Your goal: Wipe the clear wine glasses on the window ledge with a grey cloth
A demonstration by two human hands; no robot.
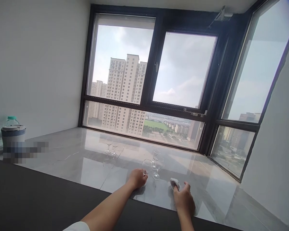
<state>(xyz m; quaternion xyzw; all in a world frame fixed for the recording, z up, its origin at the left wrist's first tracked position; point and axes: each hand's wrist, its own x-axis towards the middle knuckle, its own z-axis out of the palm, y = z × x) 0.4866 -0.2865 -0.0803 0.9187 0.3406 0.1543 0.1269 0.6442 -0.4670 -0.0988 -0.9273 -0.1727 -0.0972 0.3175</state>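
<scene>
Near the front edge of the glossy stone-look sill, my left hand is closed round the stem of a clear wine glass, which stands upright or nearly so. To the right, my right hand grips a bunched white cloth between thumb and fingers, low over the surface. Just beyond my left hand stand a clear stemmed glass and, behind it, another stemmed glass; their outlines overlap. The glasses are transparent, so their rims are faint.
Two more small stemmed glasses stand farther back on the sill. At the far left are a tub and a bottle with a green cap. Dark-framed windows border the sill behind, with a white wall at right.
</scene>
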